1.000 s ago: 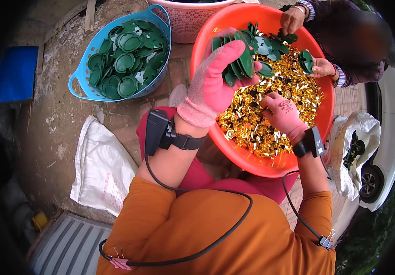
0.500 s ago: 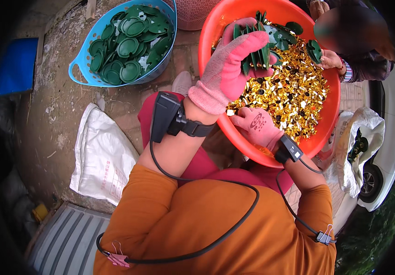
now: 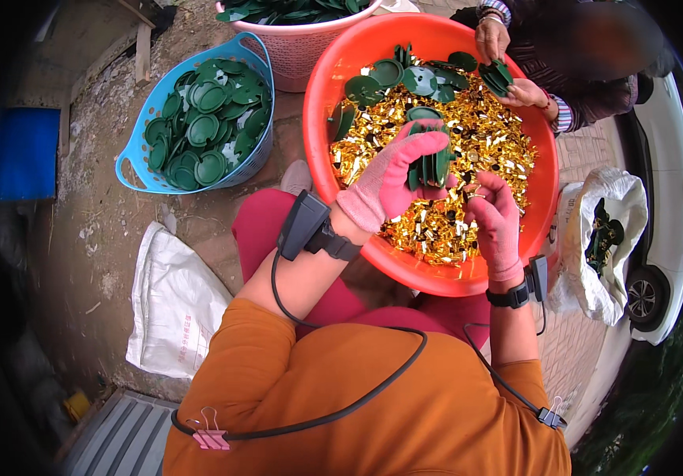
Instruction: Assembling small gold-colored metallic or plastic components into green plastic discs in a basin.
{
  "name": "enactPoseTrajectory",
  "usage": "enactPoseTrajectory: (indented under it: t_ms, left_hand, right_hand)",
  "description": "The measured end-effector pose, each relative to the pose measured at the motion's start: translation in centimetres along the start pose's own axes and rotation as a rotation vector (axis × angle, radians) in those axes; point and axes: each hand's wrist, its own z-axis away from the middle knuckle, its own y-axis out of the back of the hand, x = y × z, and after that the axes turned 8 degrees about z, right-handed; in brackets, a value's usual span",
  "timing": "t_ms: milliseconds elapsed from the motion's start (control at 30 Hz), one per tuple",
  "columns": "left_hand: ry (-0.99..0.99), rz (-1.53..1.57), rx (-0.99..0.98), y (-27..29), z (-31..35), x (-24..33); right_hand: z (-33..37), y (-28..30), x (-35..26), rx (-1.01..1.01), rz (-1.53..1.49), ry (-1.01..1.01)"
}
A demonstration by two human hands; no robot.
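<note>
Between curled fingers of the left hand (image 3: 393, 176), gripping a stack of green discs (image 3: 430, 163) on edge above gold pieces (image 3: 429, 238) in the orange tub (image 3: 546, 170). Now bringing the right hand (image 3: 498, 226) up from the tub's near side to beside the stack, with fingers drawn narrow, perhaps on something too tiny to make out, so seemingly turning both hands to the discs. Beyond, unlike earlier, with a co-worker's hands (image 3: 492, 38) meeting at a second green stack (image 3: 498, 77).
</note>
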Motion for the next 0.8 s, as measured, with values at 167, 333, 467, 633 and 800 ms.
enactPoseTrajectory:
  t_ms: [167, 333, 467, 633, 800]
  left_hand:
    - [0.153, 0.054, 0.003, -0.1, -0.8, -2.2]
    - [0.25, 0.098, -0.052, -0.2, -1.7, -3.1]
    - [0.306, 0.157, -0.072, -0.2, -1.8, -3.4]
    - [0.325, 0.134, -0.056, -0.2, -1.9, -3.5]
    - [0.36, 0.051, -0.063, -0.5, -2.0, -3.4]
  right_hand:
    - [0.4, 0.4, -3.1, -0.041, 0.221, 0.153]
    - [0.6, 0.8, -3.0, -0.041, 0.417, 0.322]
    - [0.1, 2.5, -3.1, -0.089, 0.736, 0.502]
    - [0.0, 2.1, -3.8, -0.132, 0.543, 0.303]
    - [-0.4, 3.6, -3.7, -0.22, 0.797, 0.499]
